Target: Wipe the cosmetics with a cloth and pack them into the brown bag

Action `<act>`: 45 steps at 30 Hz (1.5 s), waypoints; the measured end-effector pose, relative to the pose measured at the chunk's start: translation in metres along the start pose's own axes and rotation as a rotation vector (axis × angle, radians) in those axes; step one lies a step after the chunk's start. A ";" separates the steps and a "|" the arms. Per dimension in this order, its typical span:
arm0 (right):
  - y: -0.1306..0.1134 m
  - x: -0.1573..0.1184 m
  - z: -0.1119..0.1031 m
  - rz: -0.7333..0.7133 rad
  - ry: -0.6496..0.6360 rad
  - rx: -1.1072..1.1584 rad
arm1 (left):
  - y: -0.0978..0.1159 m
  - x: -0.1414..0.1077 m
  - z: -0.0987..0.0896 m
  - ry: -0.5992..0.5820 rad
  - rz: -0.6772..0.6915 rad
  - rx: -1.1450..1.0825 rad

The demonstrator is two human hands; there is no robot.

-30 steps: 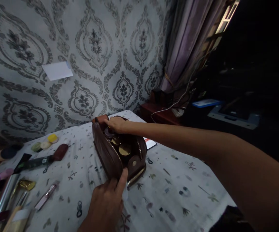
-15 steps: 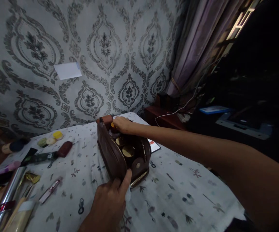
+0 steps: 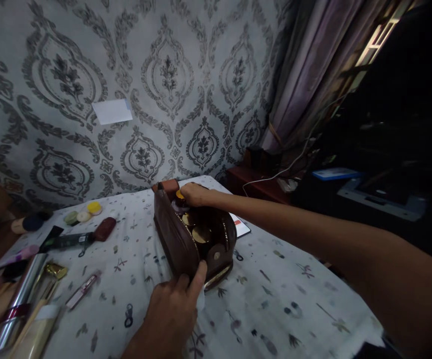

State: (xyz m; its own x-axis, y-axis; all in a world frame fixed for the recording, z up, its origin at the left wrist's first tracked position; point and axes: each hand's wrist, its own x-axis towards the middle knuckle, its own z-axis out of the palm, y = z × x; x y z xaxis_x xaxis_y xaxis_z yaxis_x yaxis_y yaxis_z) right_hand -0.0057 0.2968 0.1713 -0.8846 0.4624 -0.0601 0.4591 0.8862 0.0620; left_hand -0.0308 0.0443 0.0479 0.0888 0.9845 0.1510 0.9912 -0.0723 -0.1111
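An open brown zip-up toiletry bag (image 3: 174, 237) stands on the patterned cloth, with round gold-coloured lids (image 3: 201, 234) showing inside. My left hand (image 3: 174, 309) grips its near end, index finger laid along the rim; the other fingertips are hidden against the side. At the far end my right hand (image 3: 195, 194) reaches into the opening from the right. Its fingers are closed at a small amber-topped container (image 3: 180, 196), whose lower part is hidden in the bag.
Makeup items lie at left: a silver tube (image 3: 23, 299), a dark green tube (image 3: 70, 241), a lip gloss (image 3: 83, 290) and small round pots (image 3: 94, 208). A white-edged flat item (image 3: 241, 227) lies right of the bag. Behind is a patterned wall (image 3: 144, 99).
The whole view has shifted slightly, so everything sits a little further right. Both hands stay at the same places on the bag, with hardly any motion.
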 end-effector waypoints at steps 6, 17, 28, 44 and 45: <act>-0.007 -0.005 -0.010 0.040 -0.058 -0.004 | -0.001 -0.001 0.002 0.028 0.011 -0.016; -0.016 -0.025 -0.029 -0.038 0.029 0.007 | -0.005 0.003 -0.039 -0.150 0.059 -0.148; -0.091 -0.085 -0.019 -0.343 0.625 0.259 | -0.039 -0.002 -0.048 0.078 0.059 -0.769; -0.207 -0.072 0.108 -0.358 0.625 1.046 | -0.179 -0.027 -0.022 0.247 -0.523 -0.569; -0.209 -0.066 0.116 -0.314 0.571 1.116 | -0.189 -0.025 -0.022 0.246 -0.570 -0.501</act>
State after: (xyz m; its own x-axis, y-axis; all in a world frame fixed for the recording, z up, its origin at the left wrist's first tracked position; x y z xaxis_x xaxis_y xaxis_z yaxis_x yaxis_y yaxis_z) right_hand -0.0338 0.0848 0.0472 -0.7491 0.3991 0.5287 -0.1988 0.6258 -0.7542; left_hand -0.2181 0.0298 0.0866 -0.4841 0.8322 0.2704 0.8116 0.3115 0.4942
